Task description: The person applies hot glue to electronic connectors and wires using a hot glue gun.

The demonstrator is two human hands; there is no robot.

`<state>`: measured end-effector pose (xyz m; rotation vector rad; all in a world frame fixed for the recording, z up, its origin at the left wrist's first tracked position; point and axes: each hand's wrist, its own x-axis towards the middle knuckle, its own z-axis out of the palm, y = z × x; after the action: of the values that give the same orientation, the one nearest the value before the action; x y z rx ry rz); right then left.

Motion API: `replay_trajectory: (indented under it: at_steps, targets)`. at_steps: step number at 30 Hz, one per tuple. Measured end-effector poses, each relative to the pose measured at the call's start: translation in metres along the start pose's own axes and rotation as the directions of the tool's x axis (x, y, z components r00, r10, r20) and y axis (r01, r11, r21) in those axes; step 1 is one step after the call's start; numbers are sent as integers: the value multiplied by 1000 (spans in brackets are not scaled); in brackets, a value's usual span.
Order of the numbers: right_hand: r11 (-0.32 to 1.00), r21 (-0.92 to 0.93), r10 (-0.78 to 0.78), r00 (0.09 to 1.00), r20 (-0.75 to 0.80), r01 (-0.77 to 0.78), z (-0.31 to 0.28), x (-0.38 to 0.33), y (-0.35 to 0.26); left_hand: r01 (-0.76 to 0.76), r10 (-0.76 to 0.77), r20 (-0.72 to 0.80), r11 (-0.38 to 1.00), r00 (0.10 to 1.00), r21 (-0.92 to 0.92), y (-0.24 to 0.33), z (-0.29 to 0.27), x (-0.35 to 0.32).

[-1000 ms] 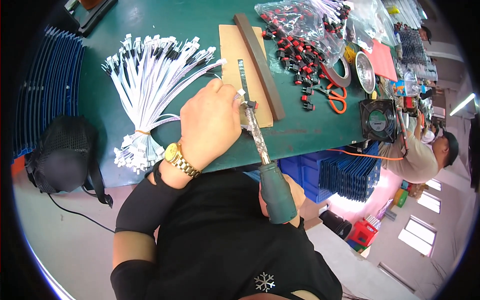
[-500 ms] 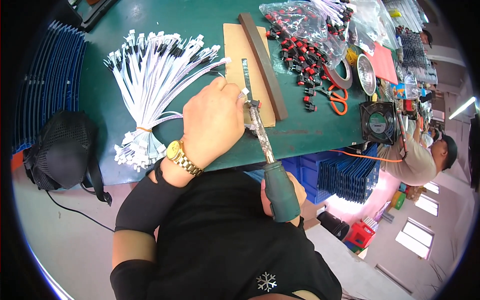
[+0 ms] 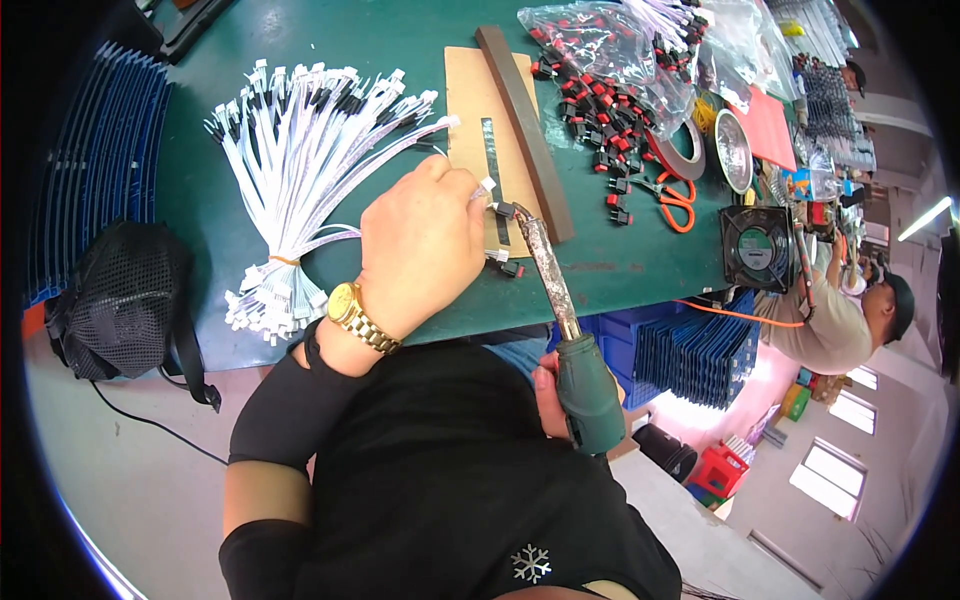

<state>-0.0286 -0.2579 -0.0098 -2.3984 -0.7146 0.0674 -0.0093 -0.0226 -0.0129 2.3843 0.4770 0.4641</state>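
My left hand (image 3: 420,245), a gold watch on its wrist, is closed with its fingers pinching a thin white cable whose white connector (image 3: 486,187) sticks out past the fingertips. In my right hand (image 3: 550,398) is the green handle of a soldering iron (image 3: 590,395). The iron's worn metal shaft slants up to the left, and its bent tip is beside a small black switch (image 3: 505,210) just off my left fingers; I cannot tell whether they touch. Below it, near the table edge, lies another black-and-red switch (image 3: 513,269). A tied bundle of white cables (image 3: 285,200) spreads to the left.
Behind the hands, a dark bar (image 3: 525,130) lies on a cardboard sheet (image 3: 465,90). Loose switches (image 3: 610,120), orange-handled scissors (image 3: 678,205), a tape roll (image 3: 690,160) and a fan (image 3: 757,247) are on the right. A black mesh bag (image 3: 125,300) sits left. Another person (image 3: 840,315) is at far right.
The soldering iron and my right hand have shifted a little to the right, its tip drawing slightly away from my left fingers. My left hand has barely moved and keeps its pinch.
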Motion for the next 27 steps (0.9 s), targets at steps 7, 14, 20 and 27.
replay_trajectory:
  at_steps: [7, 14, 20, 27]
  targets:
    - [998, 40, 42, 998, -48, -40, 3, -8, 14, -10, 10, 10, 1000, 1000, 3, 0, -1, 0]
    - [955, 295, 8, 998, 68, -28, 4, -17, 29, -11, 11, 0, 1000, 1000, -5, -1, 0, 0]
    - [777, 604, 249, 968, -35, -178, 11, 1, 3, -12, 12, -2, 1000, 1000, -7, 1, 0, 0]
    - [998, 49, -35, 999, 30, 34, 1, 1, 4, -4, 5, 15, 1000, 1000, -19, 0, 0, 1]
